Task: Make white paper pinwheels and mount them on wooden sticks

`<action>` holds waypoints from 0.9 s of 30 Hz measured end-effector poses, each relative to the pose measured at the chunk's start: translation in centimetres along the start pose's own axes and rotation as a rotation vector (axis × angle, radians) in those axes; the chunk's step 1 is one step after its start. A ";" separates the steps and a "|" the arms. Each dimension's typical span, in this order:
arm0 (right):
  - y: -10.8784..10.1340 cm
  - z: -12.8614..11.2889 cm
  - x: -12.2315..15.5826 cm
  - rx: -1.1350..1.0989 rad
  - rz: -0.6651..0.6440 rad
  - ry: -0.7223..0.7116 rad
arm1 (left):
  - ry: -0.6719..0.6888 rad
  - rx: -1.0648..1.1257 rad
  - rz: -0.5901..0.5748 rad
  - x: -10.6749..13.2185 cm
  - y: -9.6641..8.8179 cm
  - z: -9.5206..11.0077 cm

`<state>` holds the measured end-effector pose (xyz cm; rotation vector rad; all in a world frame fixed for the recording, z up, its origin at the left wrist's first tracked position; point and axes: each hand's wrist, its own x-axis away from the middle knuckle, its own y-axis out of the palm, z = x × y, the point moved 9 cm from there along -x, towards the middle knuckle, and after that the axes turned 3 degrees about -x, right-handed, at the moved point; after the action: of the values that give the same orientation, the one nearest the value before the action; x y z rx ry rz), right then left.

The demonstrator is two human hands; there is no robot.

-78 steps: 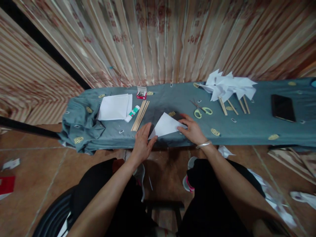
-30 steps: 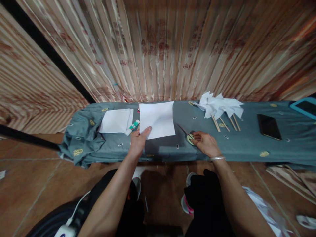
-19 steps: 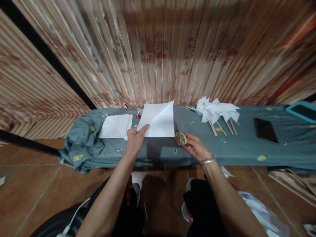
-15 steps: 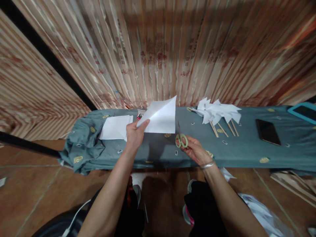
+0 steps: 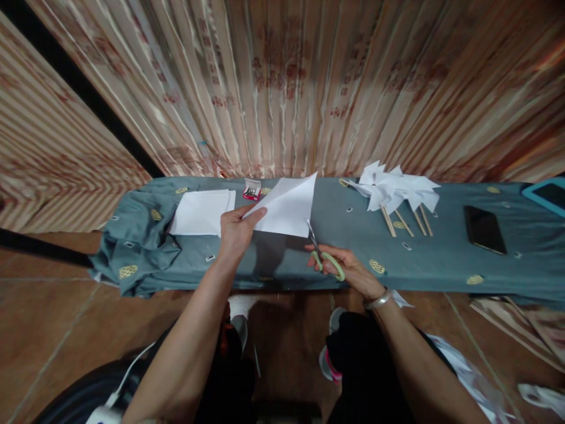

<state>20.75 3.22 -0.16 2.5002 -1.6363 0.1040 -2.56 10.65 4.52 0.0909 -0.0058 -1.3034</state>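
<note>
My left hand (image 5: 238,229) pinches a creased sheet of white paper (image 5: 289,206) by its left corner, holding it up over the bench. My right hand (image 5: 348,268) has its fingers in the handles of green-handled scissors (image 5: 327,263). The blades are parted and meet the paper at its lower right corner; whether they have cut into it I cannot tell. Left of my left hand lies a stack of white paper squares (image 5: 200,212). Just behind that hand sits a small red and white box (image 5: 252,190) of metal pins or tacks.
White paper pinwheels (image 5: 399,188) on wooden sticks lie at the back right. Beyond them are a black phone (image 5: 484,229) and a blue-edged tablet (image 5: 547,197). A grey-green cloth (image 5: 282,268) covers the bench, with a striped curtain (image 5: 273,88) behind. Paper scraps (image 5: 468,371) lie on the floor.
The scissors have turned and moved to the paper's lower right corner, their blades now parted. The paper has tilted slightly. The red and white box shows more fully.
</note>
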 end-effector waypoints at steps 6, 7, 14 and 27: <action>0.2 0.0 0.5 0.050 -0.048 0.018 | 0.010 -0.044 0.003 -0.1 -0.5 0.1; 0.3 0.0 0.6 0.056 -0.059 0.022 | 0.007 -0.055 0.002 -0.1 -0.5 0.1; 1.0 -0.2 0.6 0.042 -0.099 0.028 | 0.004 -0.084 -0.029 0.1 0.3 0.3; 0.5 0.2 0.8 0.041 -0.071 0.053 | 0.028 -0.076 -0.091 0.6 1.4 0.3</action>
<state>20.56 2.30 -0.18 2.5590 -1.5391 0.1962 -1.03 10.39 4.85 0.0444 0.0725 -1.3918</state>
